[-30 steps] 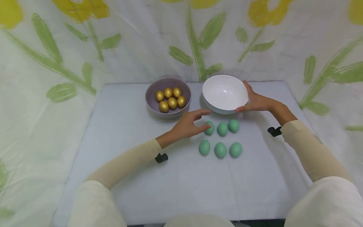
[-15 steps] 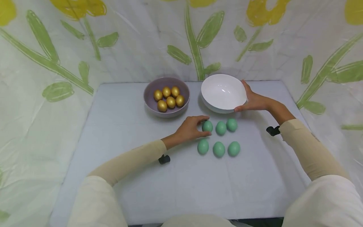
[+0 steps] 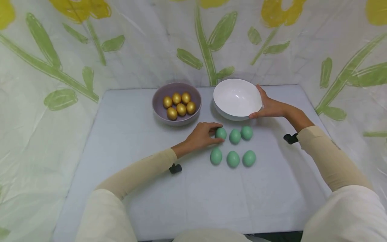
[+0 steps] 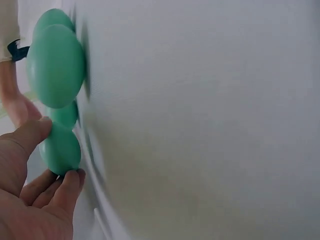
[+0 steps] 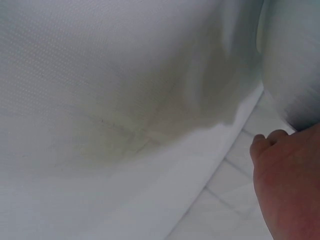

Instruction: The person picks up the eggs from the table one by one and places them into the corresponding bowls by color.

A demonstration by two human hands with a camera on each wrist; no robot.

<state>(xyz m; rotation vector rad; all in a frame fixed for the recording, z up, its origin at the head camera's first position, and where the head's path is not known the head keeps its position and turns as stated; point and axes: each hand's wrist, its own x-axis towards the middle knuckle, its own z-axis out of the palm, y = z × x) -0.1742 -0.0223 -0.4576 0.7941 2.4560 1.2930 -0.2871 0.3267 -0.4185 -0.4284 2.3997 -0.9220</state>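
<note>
My left hand (image 3: 201, 136) pinches a green egg (image 3: 221, 133) at the near left end of the back row. In the left wrist view, the thumb lies on one side of that egg (image 4: 61, 152) and the fingertips on the other. My right hand (image 3: 271, 107) holds the right side of a white bowl (image 3: 237, 97), thumb toward the front and fingers reaching behind. Nothing lies inside the bowl. Beside the pinched egg stand two more green eggs (image 3: 234, 136), and a front row of green eggs (image 3: 233, 159) lies nearer my body.
Left of the white bowl stands a mauve bowl (image 3: 158, 113) with several golden eggs (image 3: 181, 110) in it. A pale cloth covers the table (image 3: 211, 201). Behind the table's back edge hangs a white curtain (image 3: 145, 60) painted with yellow flowers and green leaves.
My left hand has moved slightly right and its thumb and fingers have closed around the green egg. The right hand stays on the white bowl. The head view has shifted slightly.
</note>
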